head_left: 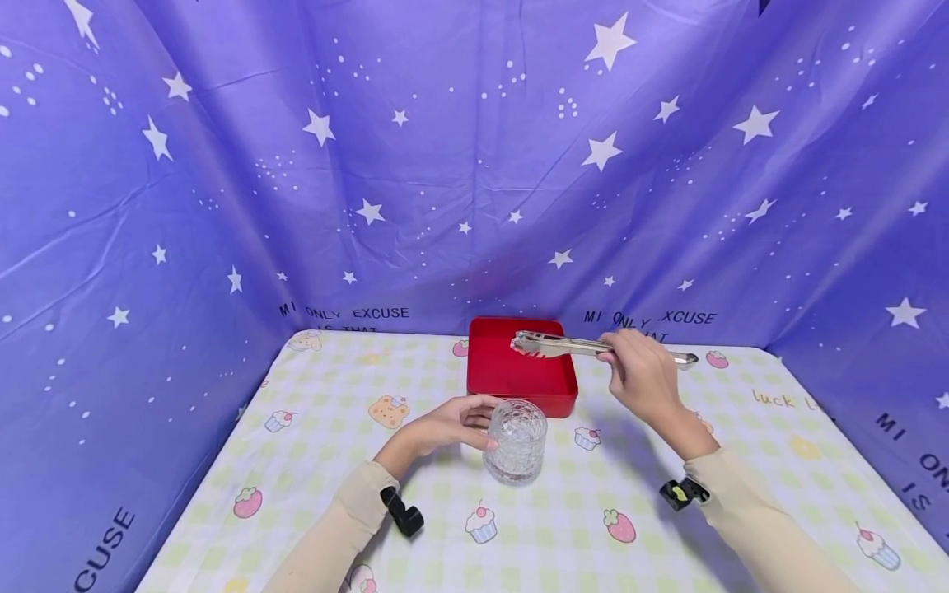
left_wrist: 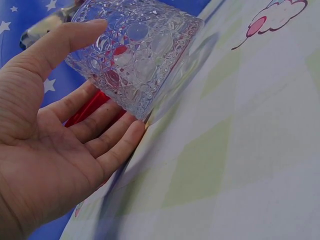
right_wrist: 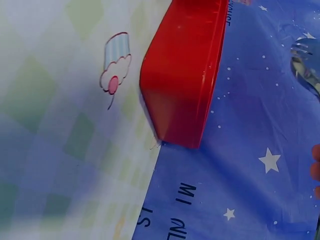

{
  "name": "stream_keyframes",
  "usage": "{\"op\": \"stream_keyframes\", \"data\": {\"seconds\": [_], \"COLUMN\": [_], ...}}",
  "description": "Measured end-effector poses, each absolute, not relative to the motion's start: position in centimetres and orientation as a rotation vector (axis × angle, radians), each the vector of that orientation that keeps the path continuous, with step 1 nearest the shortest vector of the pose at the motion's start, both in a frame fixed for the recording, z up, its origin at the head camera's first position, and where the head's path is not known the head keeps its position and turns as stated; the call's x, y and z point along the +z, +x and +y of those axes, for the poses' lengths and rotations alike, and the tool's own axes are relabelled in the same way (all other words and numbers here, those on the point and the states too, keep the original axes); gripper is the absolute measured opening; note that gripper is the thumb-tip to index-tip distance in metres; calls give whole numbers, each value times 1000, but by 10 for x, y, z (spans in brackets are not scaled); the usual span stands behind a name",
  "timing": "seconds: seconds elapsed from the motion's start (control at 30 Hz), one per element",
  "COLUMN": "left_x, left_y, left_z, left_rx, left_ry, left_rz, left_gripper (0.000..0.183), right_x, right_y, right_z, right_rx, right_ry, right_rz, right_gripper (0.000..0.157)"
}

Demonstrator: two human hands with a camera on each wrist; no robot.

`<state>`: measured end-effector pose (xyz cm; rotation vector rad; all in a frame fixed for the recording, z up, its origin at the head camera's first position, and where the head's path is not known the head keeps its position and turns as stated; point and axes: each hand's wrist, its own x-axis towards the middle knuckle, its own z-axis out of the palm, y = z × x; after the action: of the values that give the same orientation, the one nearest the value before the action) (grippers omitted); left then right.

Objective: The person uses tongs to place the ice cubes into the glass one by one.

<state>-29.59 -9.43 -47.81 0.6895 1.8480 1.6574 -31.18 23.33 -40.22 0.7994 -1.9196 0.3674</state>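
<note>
A clear cut-pattern glass (head_left: pixel 516 445) stands upright on the table in front of a red tray. My left hand (head_left: pixel 454 427) is at the glass's left side, thumb in front and fingers toward the back. In the left wrist view the palm is spread and the fingers (left_wrist: pixel 107 142) reach the glass's edge fairly straight; how firmly they touch cannot be told. My right hand (head_left: pixel 643 375) grips metal tongs (head_left: pixel 578 346) by the middle, held level in the air. Their scalloped tips hang above the red tray (head_left: pixel 522 401). Nothing is plainly visible between the tips.
A checked tablecloth (head_left: pixel 319 486) with cupcake, bear and strawberry prints covers the table. Blue-purple star-patterned curtains (head_left: pixel 445 165) hang behind it and along both sides. The tray sits near the back edge, close to the rear curtain.
</note>
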Motion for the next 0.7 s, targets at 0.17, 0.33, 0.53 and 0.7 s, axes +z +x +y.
{"op": "stream_keyframes", "data": {"seconds": [0.17,0.33,0.53,0.7], "left_x": [-477,-477,-478,-478], "left_y": [-295,-294,-295,-294], "left_z": [-94,-93,-94,-94], "left_rx": [1656,1655,1652,1650], "left_ry": [684,672,673,673], "left_rz": [1848,1857,1863,1865], "left_gripper": [65,64,64,65], "right_x": [-405,-407,-409,-410], "right_y": [-308,-304,-299,-297], "right_z": [235,239,242,243], "right_rx": [378,377,359,325], "right_ry": [854,915,1027,1123], "right_rz": [-1880,-1874,-1861,-1832], "right_gripper": [35,36,36,34]}}
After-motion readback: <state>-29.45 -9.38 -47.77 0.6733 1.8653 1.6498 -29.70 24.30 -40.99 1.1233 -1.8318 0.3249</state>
